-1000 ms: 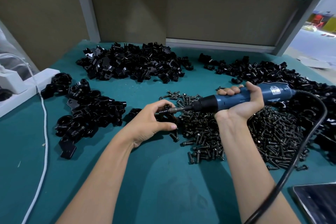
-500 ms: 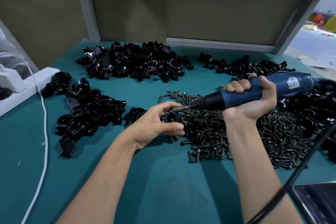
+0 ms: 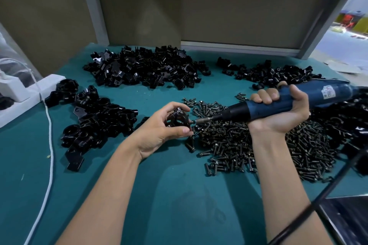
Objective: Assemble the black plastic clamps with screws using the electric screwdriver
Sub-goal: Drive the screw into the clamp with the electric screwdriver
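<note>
Gripping one clamp [image 3: 177, 118], one screwdriver [image 3: 284, 103], screws [image 3: 229, 141] heaped beneath

- A white power strip [image 3: 29, 99] sits at the left edge.
- A white cord [image 3: 52, 151] trails down the teal tabletop [image 3: 159, 195].
- Brown panels [image 3: 249, 16] line the upper frame.

One black glossy clamp [image 3: 178, 118] is pinched in the left hand [image 3: 159, 131], thumb below and fingers over the top. The blue electric screwdriver [image 3: 278, 103] with a black nose is gripped in the right hand [image 3: 282, 111], near horizontal, bit at the clamp's right side (actual contact too small to confirm). Dark screws [image 3: 249, 145] are heaped beneath the driver. Loose clamps lie in piles at back [image 3: 143, 67], left [image 3: 95, 119] and right [image 3: 274, 74].
</note>
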### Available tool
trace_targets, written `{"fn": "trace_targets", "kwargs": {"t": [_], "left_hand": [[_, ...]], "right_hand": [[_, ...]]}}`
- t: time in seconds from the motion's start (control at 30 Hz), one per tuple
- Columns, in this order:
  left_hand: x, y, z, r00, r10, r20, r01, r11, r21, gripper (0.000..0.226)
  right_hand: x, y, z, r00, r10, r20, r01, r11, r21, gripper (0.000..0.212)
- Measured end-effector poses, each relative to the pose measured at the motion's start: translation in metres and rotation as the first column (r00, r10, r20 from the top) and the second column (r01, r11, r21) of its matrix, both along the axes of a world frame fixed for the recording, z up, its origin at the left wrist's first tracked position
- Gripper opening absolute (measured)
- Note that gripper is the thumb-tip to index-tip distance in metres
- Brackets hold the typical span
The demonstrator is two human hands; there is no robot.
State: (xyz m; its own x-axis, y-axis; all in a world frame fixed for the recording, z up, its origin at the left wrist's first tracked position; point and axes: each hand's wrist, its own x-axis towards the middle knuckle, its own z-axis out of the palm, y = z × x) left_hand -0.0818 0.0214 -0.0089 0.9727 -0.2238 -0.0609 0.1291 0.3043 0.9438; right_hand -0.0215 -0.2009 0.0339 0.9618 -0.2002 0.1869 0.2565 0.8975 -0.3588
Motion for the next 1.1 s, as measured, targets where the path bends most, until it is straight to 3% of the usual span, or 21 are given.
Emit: {"fn": "trace_targets", "kwargs": {"t": [0.37, 0.5, 0.77, 0.93, 1.1], "left_hand": [[0.001, -0.001, -0.002, 0.998, -0.028, 0.057, 0.024, 0.997, 0.072, 0.051], [0.002, -0.002, -0.005, 0.996, 0.002, 0.092, -0.020, 0.980, 0.197, 0.051], [0.003, -0.003, -0.003, 0.998, 0.031, 0.060, -0.041, 0.982, 0.184, 0.053], [0.004, -0.005, -0.004, 0.991, 0.077, 0.111, -0.105, 0.954, 0.282, 0.049], [0.005, -0.006, -0.007, 0.990, 0.087, 0.111, -0.111, 0.966, 0.233, 0.046]], "right_hand": [[-0.001, 0.000, -0.002, 1.000, -0.005, -0.016, 0.005, 1.000, 0.006, 0.012], [-0.001, 0.001, -0.003, 0.999, 0.000, -0.032, -0.001, 1.000, -0.022, 0.013], [-0.001, -0.001, -0.006, 0.998, 0.008, -0.055, -0.008, 1.000, 0.008, 0.012], [0.000, -0.002, -0.010, 0.997, 0.003, -0.073, 0.000, 0.999, 0.035, 0.013], [0.003, -0.005, -0.013, 0.997, 0.003, -0.083, 0.004, 0.997, 0.082, 0.012]]}}
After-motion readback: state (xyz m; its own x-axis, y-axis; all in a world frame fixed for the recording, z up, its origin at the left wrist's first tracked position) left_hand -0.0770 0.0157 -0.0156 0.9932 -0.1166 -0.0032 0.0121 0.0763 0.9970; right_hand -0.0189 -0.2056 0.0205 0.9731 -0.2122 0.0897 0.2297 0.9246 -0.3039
